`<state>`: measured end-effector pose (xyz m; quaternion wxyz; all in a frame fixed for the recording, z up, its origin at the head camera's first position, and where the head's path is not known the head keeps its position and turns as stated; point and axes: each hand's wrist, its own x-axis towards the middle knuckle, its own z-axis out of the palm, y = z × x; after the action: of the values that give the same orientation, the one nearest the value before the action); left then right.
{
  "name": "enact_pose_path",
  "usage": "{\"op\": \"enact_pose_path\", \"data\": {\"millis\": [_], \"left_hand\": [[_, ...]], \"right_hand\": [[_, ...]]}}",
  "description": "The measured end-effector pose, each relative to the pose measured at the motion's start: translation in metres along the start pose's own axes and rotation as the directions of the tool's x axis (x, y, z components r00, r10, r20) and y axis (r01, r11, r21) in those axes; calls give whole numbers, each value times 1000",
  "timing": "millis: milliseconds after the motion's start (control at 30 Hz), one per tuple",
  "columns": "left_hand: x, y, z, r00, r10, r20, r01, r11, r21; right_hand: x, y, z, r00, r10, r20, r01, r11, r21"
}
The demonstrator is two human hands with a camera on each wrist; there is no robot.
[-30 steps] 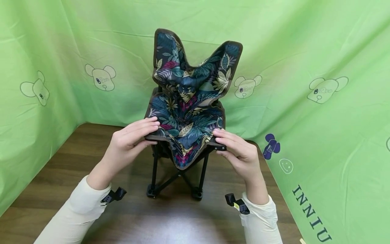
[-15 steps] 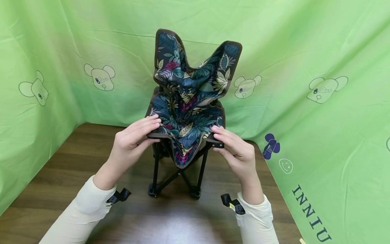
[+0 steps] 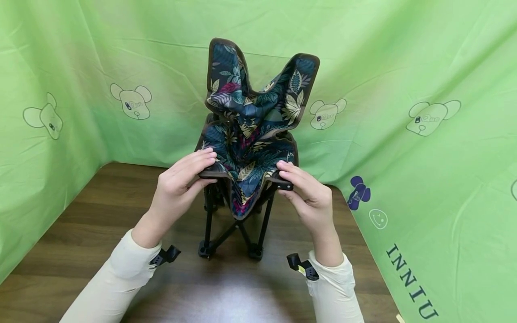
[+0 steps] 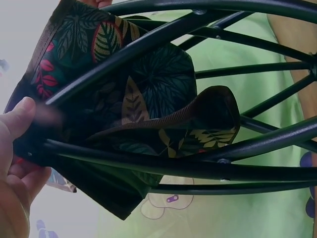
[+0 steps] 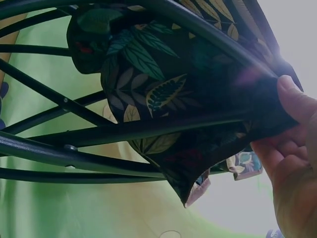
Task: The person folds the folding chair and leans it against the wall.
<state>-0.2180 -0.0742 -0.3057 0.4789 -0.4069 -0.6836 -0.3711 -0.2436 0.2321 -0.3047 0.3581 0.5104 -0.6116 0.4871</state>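
A small folding chair point(image 3: 246, 166) with dark leaf-print fabric stands upright on the wooden surface, its seat sagging in a V between the front corners. My left hand point(image 3: 181, 186) grips the seat's front left corner, fingers on top and thumb beneath. At the front right corner, my right hand point(image 3: 308, 193) pinches the fabric and its riveted black end piece the same way. Crossed black legs point(image 3: 236, 226) stand below, partly folded. Both wrist views look at the seat's underside: the left thumb point(image 4: 22, 116) and the right thumb point(image 5: 292, 94) press near the leg tube ends.
Wooden planks point(image 3: 121, 202) lie under the chair. Green cloth point(image 3: 161, 54) with printed bear heads hangs behind it and along both sides. Black wrist mounts point(image 3: 165, 255) sit on the white sleeves point(image 3: 121, 273).
Both hands have moved toward each other and slightly up, bringing the seat's front corners closer together. The front feet have drawn nearer and the seat's V has narrowed.
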Motion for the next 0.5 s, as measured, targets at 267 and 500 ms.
{"op": "enact_pose_path", "data": {"millis": [267, 500], "left_hand": [[5, 0, 8, 1000, -24, -13, 24, 1000, 3], [9, 0, 11, 1000, -19, -8, 19, 1000, 14]], "right_hand": [[4, 3, 0, 1000, 17, -8, -16, 1000, 14], [8, 7, 0, 1000, 24, 10, -24, 999, 27]]}}
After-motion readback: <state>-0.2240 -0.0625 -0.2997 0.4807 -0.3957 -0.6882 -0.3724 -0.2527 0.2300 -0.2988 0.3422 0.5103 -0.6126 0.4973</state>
